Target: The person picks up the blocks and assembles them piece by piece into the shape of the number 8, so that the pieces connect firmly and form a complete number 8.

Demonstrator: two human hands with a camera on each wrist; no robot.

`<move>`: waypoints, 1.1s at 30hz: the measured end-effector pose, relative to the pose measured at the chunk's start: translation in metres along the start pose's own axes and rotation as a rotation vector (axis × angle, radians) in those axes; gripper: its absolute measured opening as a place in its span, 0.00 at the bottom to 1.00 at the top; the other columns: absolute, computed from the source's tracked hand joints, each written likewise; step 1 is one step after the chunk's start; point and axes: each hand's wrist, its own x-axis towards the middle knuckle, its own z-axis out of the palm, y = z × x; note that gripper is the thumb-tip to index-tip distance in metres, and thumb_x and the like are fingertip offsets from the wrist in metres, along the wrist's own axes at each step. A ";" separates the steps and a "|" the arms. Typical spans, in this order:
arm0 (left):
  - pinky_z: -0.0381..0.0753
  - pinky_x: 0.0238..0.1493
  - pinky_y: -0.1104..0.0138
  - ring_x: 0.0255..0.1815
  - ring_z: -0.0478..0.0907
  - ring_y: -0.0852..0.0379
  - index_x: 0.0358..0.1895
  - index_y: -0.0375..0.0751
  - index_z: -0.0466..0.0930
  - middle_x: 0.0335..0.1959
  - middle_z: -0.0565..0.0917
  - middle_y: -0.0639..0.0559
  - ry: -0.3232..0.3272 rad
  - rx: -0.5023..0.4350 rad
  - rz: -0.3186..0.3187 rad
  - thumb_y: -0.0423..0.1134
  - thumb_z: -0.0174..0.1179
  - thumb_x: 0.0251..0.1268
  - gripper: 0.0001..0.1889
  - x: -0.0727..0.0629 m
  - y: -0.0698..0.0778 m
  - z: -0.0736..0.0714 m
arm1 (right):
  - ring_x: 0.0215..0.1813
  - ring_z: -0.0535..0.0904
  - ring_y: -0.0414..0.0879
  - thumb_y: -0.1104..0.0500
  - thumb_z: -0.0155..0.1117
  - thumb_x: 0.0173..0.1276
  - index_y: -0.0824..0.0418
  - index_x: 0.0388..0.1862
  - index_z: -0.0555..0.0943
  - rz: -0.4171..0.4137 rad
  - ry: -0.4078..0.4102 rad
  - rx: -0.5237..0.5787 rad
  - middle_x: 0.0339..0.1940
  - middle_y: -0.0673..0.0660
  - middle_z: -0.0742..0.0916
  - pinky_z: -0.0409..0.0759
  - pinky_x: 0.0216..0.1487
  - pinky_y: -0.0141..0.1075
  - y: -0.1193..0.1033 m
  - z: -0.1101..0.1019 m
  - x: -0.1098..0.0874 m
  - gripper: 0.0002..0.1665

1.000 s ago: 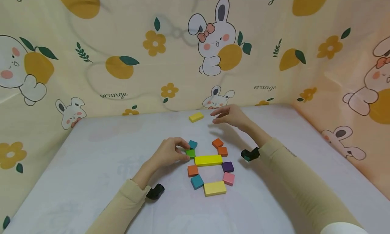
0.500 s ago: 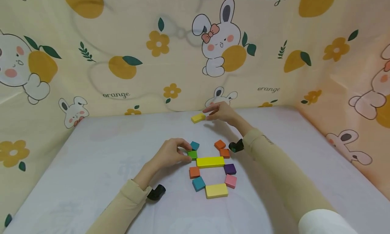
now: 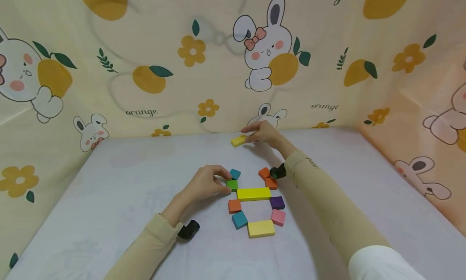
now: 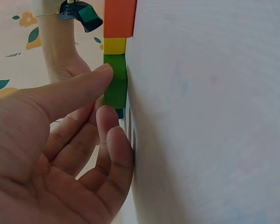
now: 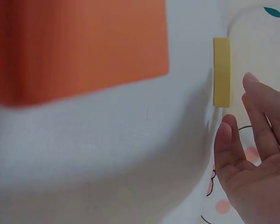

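Observation:
My left hand (image 3: pixel 204 183) pinches a small green block (image 3: pixel 232 186) between thumb and fingers; in the left wrist view the thumb lies on the side of that green block (image 4: pixel 116 81). A teal block (image 3: pixel 235 174) sits just beyond it, and a long yellow block (image 3: pixel 253 194) lies to its lower right. At the back of the table, my right hand (image 3: pixel 267 134) hovers with loosely bent fingers at the right end of a lone yellow block (image 3: pixel 238 141). In the right wrist view, its fingertips stand beside this yellow block (image 5: pixel 221 72), not closed round it.
Two orange blocks (image 3: pixel 271 183) lie under the right wrist camera. Nearer are purple (image 3: pixel 277 202), pink (image 3: pixel 278 217), orange (image 3: pixel 234 206) and teal (image 3: pixel 240 220) blocks, joined by a pale yellow block (image 3: pixel 261 229). A printed cloth (image 3: pixel 218 81) backs the table.
My right hand has moved left to the far yellow block and now overlaps its right end. My left hand stays at the green block. The head view has shifted slightly.

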 end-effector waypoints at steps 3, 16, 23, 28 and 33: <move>0.80 0.39 0.65 0.30 0.79 0.55 0.46 0.46 0.83 0.46 0.84 0.54 -0.005 -0.005 0.002 0.36 0.75 0.53 0.16 0.000 0.000 0.000 | 0.50 0.74 0.52 0.68 0.73 0.59 0.65 0.59 0.81 0.008 0.007 -0.006 0.60 0.60 0.82 0.75 0.54 0.45 0.000 0.001 0.000 0.27; 0.79 0.40 0.64 0.31 0.79 0.54 0.45 0.47 0.84 0.45 0.84 0.55 -0.006 0.004 -0.019 0.36 0.75 0.53 0.15 0.000 0.004 0.001 | 0.42 0.77 0.50 0.71 0.74 0.57 0.65 0.55 0.83 -0.016 0.032 -0.062 0.53 0.57 0.86 0.74 0.38 0.35 0.004 0.003 -0.001 0.25; 0.80 0.40 0.65 0.31 0.79 0.54 0.45 0.47 0.84 0.45 0.84 0.55 -0.003 0.006 -0.022 0.37 0.75 0.54 0.15 0.000 0.002 0.002 | 0.45 0.77 0.51 0.75 0.75 0.52 0.68 0.51 0.84 -0.040 0.034 -0.086 0.52 0.61 0.85 0.76 0.39 0.32 0.002 0.006 -0.001 0.24; 0.80 0.39 0.65 0.30 0.79 0.54 0.44 0.46 0.84 0.45 0.84 0.55 0.002 0.002 -0.018 0.36 0.75 0.53 0.15 0.000 0.002 0.001 | 0.43 0.78 0.51 0.75 0.77 0.49 0.69 0.48 0.84 -0.065 0.026 -0.148 0.48 0.63 0.85 0.77 0.43 0.33 0.002 0.007 -0.001 0.24; 0.79 0.39 0.65 0.29 0.78 0.54 0.45 0.45 0.84 0.45 0.84 0.54 0.005 -0.002 -0.012 0.36 0.75 0.53 0.15 -0.001 0.002 0.000 | 0.44 0.78 0.50 0.70 0.80 0.47 0.68 0.46 0.85 -0.072 0.042 -0.201 0.47 0.61 0.83 0.78 0.43 0.34 0.001 0.010 0.001 0.24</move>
